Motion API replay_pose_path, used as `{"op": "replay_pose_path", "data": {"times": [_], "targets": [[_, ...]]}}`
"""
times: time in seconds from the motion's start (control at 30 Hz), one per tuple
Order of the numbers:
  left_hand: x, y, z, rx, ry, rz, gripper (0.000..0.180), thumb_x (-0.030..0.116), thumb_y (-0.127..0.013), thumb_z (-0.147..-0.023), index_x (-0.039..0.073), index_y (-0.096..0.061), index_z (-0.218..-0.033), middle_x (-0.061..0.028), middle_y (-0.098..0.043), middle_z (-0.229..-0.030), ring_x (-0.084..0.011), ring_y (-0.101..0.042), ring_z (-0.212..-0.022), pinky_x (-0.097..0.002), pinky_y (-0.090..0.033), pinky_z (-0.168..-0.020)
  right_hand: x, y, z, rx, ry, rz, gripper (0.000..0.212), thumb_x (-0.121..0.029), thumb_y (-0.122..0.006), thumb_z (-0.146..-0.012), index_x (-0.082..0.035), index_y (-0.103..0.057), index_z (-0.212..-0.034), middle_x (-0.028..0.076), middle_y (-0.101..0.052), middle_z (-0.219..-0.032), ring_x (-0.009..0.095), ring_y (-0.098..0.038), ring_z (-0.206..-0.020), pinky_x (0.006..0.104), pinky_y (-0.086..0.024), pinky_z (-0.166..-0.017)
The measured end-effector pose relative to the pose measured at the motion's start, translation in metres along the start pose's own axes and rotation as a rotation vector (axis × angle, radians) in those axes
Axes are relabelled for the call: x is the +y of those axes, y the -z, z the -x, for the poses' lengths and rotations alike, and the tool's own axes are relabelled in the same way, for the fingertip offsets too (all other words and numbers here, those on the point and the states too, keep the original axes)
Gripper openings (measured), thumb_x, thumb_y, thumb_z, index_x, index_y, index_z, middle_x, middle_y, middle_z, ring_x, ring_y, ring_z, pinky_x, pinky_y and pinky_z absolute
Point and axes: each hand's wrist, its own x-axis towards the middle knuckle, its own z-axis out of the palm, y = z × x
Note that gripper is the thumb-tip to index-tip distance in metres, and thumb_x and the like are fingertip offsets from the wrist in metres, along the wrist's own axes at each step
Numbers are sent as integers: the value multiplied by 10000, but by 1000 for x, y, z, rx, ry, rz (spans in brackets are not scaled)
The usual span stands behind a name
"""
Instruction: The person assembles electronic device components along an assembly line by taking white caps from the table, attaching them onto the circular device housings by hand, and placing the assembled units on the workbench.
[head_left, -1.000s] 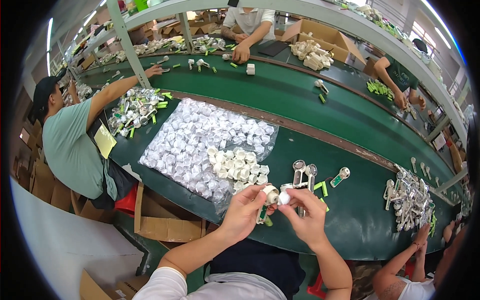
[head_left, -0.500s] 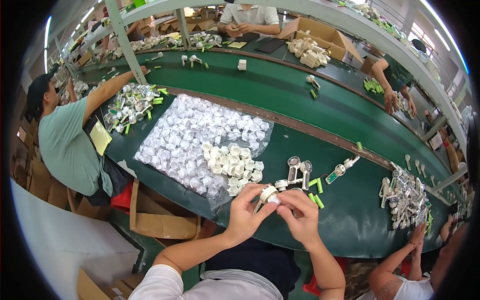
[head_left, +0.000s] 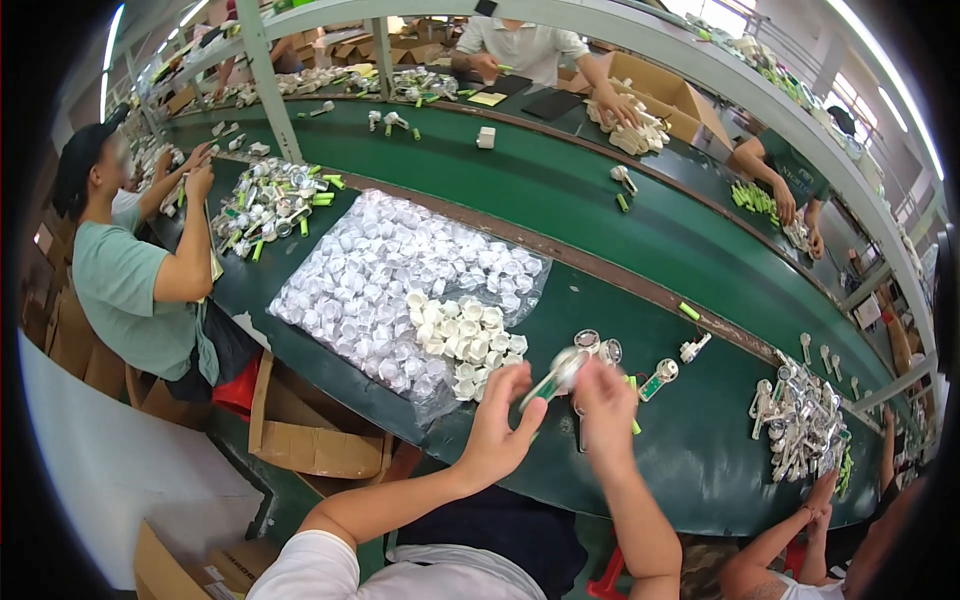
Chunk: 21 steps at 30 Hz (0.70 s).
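Observation:
Between thumb and fingers, my left hand (head_left: 500, 428) holds a half-assembled handheld device (head_left: 547, 388), with a round head and a green circuit board in its handle. My right hand (head_left: 607, 410) is at the device's head; motion smears its fingers, so their grip cannot be made out. Just beyond lie more round-headed devices (head_left: 587, 341), partly hidden by my hands. To their right rests another device with a green board (head_left: 658, 380). Left of my hands, cream-white cup-shaped parts (head_left: 468, 335) are heaped on a clear plastic bag of white cup-shaped parts (head_left: 380, 270).
A green conveyor belt (head_left: 540, 185) runs behind the dark green worktable (head_left: 690, 460). Device piles lie at right (head_left: 800, 420) and left (head_left: 265, 205). Co-workers sit left, right and across. A metal post (head_left: 265, 90) stands at the far left; an open carton (head_left: 320, 450) sits below the table.
The device in my hands has turned, so its green-board handle now shows. My right hand has moved and blurred. The left co-worker's arm has drawn back; the person across reaches to the white parts.

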Motion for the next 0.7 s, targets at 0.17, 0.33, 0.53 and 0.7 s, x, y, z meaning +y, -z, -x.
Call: {"op": "replay_pose_path", "data": {"times": [0.17,0.33,0.53,0.7], "targets": [[1,40,7,-200,-283,-577,343,104,-697,-855,-7,-616,-1169,-158,-552,-1204,-356,-507,-1149,-409,-449,-927,-8,23,-96,295,163,198,527,-193,-661,-933,34,-470,-1369,145,-655,-1077,165,-639,-910,295,-508,-787],[-6,67,10,-322,-503,-1076,347,142,-745,-788,23,-645,-1099,-134,-565,-1207,-329,-507,-1166,-439,-406,-941,7,-12,-77,-520,560,802,344,30,-706,-768,-57,-675,-1099,82,-637,-1054,221,-650,-890,335,-530,-750],[-10,61,-3,-470,-520,-992,312,151,-734,-802,17,-641,-1068,-126,-572,-1193,-308,-509,-1172,-440,-376,-972,46,-20,-102,-614,556,932,208,-54,-682,-803,-25,-664,-1008,140,-635,-981,359,-643,-922,429,-530,-819],[-9,54,-15,-455,-535,-969,317,139,-775,-761,35,-660,-1038,-97,-605,-1123,-309,-539,-1132,-442,-383,-959,13,-2,-85,-396,311,1080,150,-128,-640,-872,16,-629,-912,221,-644,-971,390,-635,-941,456,-518,-816]]}}
